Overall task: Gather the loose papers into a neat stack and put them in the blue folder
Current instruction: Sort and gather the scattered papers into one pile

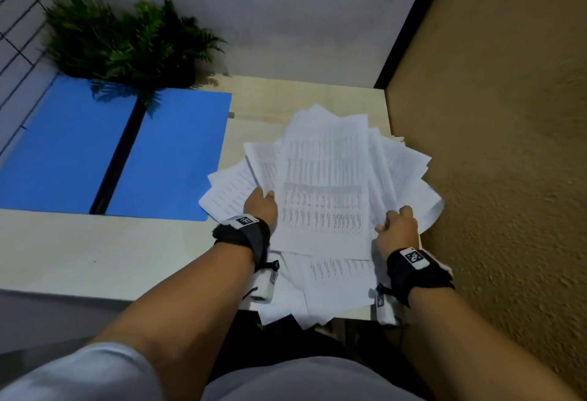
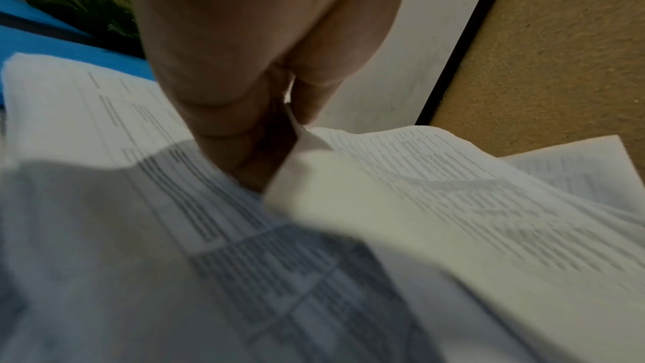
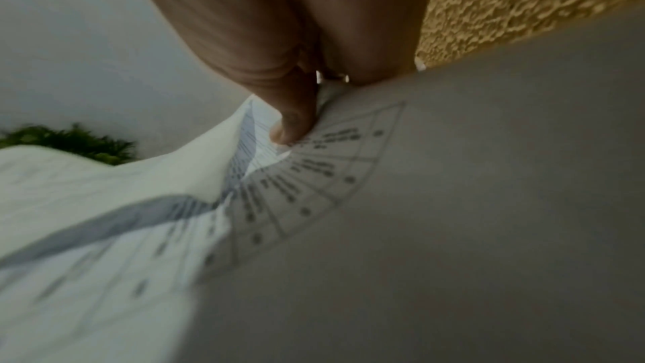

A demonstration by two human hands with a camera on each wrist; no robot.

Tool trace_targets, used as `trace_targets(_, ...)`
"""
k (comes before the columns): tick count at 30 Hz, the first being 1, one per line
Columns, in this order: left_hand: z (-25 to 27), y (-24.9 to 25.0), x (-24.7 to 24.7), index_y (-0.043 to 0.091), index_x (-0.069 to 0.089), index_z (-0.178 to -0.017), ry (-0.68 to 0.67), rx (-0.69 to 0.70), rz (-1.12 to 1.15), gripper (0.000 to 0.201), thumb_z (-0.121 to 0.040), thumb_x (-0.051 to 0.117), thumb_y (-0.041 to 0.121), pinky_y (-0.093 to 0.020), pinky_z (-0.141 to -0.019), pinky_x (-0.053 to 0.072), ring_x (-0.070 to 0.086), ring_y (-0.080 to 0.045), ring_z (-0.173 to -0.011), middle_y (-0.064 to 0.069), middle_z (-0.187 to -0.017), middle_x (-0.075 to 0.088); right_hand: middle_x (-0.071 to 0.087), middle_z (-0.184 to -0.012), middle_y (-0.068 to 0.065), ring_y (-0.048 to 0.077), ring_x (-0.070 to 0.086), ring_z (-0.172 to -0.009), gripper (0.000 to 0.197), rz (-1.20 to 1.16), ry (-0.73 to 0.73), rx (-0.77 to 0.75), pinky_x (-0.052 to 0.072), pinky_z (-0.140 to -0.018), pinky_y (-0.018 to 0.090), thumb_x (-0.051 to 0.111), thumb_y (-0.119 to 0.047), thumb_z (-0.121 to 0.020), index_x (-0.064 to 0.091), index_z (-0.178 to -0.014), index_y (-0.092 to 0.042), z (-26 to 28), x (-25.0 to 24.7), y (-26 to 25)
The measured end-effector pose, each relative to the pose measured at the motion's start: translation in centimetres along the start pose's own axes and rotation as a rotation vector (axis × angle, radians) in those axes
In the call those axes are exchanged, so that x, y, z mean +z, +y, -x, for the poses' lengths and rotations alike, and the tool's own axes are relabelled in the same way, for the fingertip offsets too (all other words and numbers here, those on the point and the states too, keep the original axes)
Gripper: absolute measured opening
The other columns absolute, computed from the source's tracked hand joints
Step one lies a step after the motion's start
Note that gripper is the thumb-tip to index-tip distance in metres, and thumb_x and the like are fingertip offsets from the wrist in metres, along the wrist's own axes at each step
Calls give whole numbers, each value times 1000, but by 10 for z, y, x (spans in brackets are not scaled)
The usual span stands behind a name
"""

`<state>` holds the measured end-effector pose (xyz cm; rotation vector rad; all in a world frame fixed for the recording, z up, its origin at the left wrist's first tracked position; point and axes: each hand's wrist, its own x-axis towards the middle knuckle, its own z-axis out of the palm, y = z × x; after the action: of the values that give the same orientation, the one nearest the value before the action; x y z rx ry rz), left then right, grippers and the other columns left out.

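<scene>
A fanned heap of printed white papers (image 1: 324, 191) lies on the right half of the pale desk (image 1: 95, 251), some sheets hanging over its near edge. My left hand (image 1: 262, 205) grips the heap's left side, its thumb and fingers pinching sheets (image 2: 314, 153) in the left wrist view. My right hand (image 1: 397, 226) grips the heap's right side, with the thumb (image 3: 293, 126) pressed on top of the papers (image 3: 349, 175). The blue folder (image 1: 120, 153) lies open and flat on the desk's left, apart from the papers.
A green fern plant (image 1: 127, 41) stands at the back left, overhanging the folder's far edge. A textured tan wall (image 1: 492, 146) runs close along the right of the papers. A white wall (image 1: 254, 13) closes the back.
</scene>
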<state>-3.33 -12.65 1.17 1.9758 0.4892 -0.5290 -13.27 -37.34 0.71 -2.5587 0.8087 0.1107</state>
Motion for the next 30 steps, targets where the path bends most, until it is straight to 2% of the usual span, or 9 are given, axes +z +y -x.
trace_targets(3,-5,7,1,3,32,-150,44,-4,57,52,-105,36,28,-36,-116,26,34,-32,-144,-16,-157,35,38,-91,0,23,58,-78,19,-63,-125,-13,51,-76,30,51,19,-75,51,-76,0,8,0,12)
trace_targets(7,-2,8,8,9,25,-152,-38,53,43,74,-94,58,40,-39,-110,37,41,-33,-139,-12,-153,39,40,-89,-5,20,66,-84,29,-237,-222,62,48,-67,24,50,20,-76,52,-97,-1,9,-4,20)
trace_targets(9,-3,6,13,4,39,-143,-51,98,-25,56,-94,60,20,-40,-103,44,51,-35,-129,-16,-142,51,43,-101,-1,21,59,-94,18,-272,-135,65,46,-81,27,63,-2,-86,57,-103,-4,9,-5,20)
trace_targets(11,-4,3,12,0,48,-135,-31,93,-37,45,-93,59,12,-41,-101,47,56,-36,-121,-20,-133,57,45,-118,5,20,50,-108,33,-372,-50,126,44,-98,34,65,-25,-89,57,-118,-10,7,-5,20)
trace_targets(14,-9,-9,1,-3,54,-129,26,19,58,41,-91,63,10,-43,-100,49,59,-39,-116,-23,-128,61,43,-135,14,30,48,-123,45,-465,-47,227,42,-104,39,61,-33,-92,52,-131,-13,2,-7,15)
trace_targets(20,-17,-34,-22,-1,66,-116,89,-27,224,34,-86,72,14,-42,-95,52,65,-37,-107,-19,-113,69,57,-98,14,23,57,-72,15,-415,34,325,46,-60,16,59,-2,-89,57,-101,7,-8,-12,-2)
trace_targets(22,-16,-30,-27,4,67,-115,89,-6,321,33,-84,73,14,-47,-98,51,66,-36,-106,-16,-112,70,52,-84,10,23,53,-72,4,-403,12,202,39,-60,21,49,6,-89,52,-89,3,-7,-11,-4)
trace_targets(25,-16,-19,-36,3,63,-120,132,39,345,31,-90,66,10,-31,-88,49,62,-26,-99,-6,-108,65,37,-70,4,15,36,-69,21,-297,-129,70,27,-59,23,44,12,-82,41,-69,-4,0,-14,5)
trace_targets(30,-26,-11,-50,5,62,-122,81,60,494,33,-90,65,4,-43,-101,49,64,-33,-111,-11,-114,67,51,-83,2,15,46,-80,30,-272,-340,2,35,-65,22,47,13,-85,58,-84,-14,-5,-35,14)
